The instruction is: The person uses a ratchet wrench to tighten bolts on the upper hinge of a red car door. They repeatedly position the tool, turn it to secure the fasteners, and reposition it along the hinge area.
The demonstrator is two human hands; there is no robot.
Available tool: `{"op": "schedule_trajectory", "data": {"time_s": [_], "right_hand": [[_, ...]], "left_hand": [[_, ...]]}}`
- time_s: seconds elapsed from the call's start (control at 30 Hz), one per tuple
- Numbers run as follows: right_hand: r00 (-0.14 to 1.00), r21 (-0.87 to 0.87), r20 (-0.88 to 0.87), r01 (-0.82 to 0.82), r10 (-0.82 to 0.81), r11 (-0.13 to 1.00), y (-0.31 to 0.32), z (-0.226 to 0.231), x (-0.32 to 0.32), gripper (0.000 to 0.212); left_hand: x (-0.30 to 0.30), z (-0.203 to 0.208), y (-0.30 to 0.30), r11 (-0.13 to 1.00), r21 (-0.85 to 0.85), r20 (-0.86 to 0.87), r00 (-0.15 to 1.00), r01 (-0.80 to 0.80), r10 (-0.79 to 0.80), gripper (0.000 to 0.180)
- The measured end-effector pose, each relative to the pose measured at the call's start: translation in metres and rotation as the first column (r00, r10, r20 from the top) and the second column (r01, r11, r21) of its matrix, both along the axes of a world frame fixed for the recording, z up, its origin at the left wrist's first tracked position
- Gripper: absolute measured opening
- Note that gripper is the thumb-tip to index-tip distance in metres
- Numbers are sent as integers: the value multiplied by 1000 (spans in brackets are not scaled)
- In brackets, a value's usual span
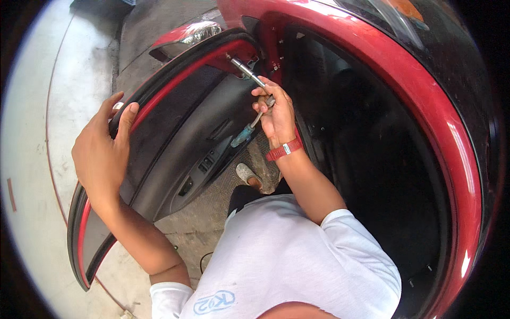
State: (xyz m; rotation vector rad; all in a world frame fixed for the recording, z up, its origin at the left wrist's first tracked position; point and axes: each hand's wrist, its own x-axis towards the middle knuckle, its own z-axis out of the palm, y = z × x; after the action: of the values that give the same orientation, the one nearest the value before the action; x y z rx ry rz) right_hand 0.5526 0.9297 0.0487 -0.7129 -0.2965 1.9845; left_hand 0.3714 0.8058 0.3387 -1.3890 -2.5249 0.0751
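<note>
My left hand point(101, 151) is hooked over the top edge of the red car door's window frame point(151, 102), thumb on the inner side and fingers reaching over the outside. My right hand point(280, 114) is closed around the head of a ratchet wrench point(243, 136), whose teal handle hangs down below the fingers. From its head a silver extension bar point(247, 70) runs up and left to the front corner of the door frame, close behind the side mirror point(187, 38). Whether its tip is seated on a fastener is too small to tell.
The door stands open, its dark inner panel point(183, 143) with window switches point(206, 162) facing me. On the right lies the dark car interior point(372, 159), bordered by the red body point(449, 125). A shoe point(247, 174) stands on the floor below my hands.
</note>
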Motion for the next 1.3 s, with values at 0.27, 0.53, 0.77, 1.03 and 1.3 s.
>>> {"op": "schedule_trajectory", "data": {"time_s": [0.27, 0.53, 0.77, 1.03, 1.3], "right_hand": [[996, -141, -86, -17, 5, 990, 12, 2, -11, 33], [949, -253, -295, -192, 113, 948, 17, 2, -10, 24], [980, -207, -181, -117, 80, 971, 11, -10, -19, 20], [959, -350, -280, -152, 52, 924, 20, 0, -14, 19], [945, 129, 319, -123, 76, 984, 11, 11, -6, 19]], "left_hand": [[3, 1, 8, 997, -16, 52, 996, -69, 70, 57], [0, 0, 9, 996, 21, 34, 996, -84, 83, 55], [5, 0, 14, 972, 223, -67, 996, 70, -57, 53], [86, -165, -1, 968, 25, 435, 869, 252, -237, 51], [79, -318, 3, 973, -9, 831, 543, 229, -120, 60]]}}
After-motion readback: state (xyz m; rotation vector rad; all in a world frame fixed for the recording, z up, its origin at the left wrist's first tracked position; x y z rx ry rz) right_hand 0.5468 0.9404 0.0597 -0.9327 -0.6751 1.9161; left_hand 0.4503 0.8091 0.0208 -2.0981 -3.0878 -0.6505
